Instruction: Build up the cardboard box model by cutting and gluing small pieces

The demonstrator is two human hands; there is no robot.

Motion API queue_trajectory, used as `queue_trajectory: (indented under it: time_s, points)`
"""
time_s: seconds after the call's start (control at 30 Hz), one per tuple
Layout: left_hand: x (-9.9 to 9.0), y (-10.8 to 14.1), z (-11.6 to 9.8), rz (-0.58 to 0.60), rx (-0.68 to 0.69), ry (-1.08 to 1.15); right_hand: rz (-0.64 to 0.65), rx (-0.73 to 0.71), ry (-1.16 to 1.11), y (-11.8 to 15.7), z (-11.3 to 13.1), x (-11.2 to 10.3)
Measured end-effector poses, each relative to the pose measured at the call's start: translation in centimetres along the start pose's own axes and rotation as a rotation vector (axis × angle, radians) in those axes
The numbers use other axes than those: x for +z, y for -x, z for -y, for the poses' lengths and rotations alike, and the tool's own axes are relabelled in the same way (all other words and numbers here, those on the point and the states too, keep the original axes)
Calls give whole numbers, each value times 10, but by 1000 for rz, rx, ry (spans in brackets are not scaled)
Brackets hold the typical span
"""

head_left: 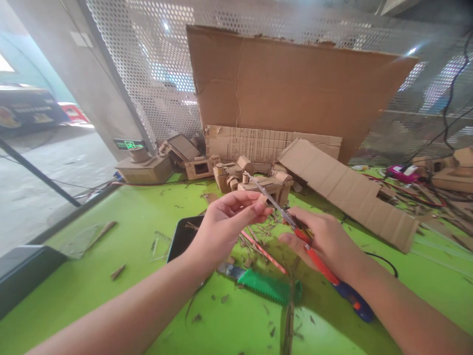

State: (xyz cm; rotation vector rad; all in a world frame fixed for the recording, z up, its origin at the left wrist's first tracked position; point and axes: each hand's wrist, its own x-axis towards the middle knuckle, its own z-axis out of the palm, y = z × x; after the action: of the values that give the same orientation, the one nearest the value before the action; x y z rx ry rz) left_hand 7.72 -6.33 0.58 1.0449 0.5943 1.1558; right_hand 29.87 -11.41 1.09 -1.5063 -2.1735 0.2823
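Note:
My left hand [236,222] pinches a small piece of cardboard [263,198] between thumb and fingers above the green table. In my right hand [321,236] is a utility knife [321,266] with a red and blue handle; its long grey blade [271,197] points up and left, close beside the cardboard piece. Whether the blade touches the piece, I cannot tell. Below the hands lie a green-handled tool [266,286] with a toothed edge and a pink striped stick [264,251]. A black flat object [181,236] is partly hidden behind my left hand.
Small cardboard models [229,175] stand at the back, before a large cardboard sheet [295,84]. A long cardboard panel [351,197] leans at the right. Scraps litter the green table [144,305]. A dark grey box [29,271] sits at the left edge.

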Motion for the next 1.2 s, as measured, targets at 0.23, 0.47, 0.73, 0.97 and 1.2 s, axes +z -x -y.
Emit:
queue_trajectory:
  time_s: [0.23, 0.47, 0.73, 0.97, 1.2]
  points:
    - [4, 4, 1, 76, -81, -154, 54, -20, -100, 0, 4, 1]
    - [-2, -1, 3, -3, -7, -11, 28, 20, -48, 0, -2, 2]
    - [-3, -1, 4, 30, -28, -5, 87, 23, -80, 0, 2, 2]
    - [1, 5, 6, 74, -49, -119, 123, 31, -128, -2, 5, 2]
    - [-1, 4, 3, -15, -15, -149, 149, 4, -94, -1, 2, -2]
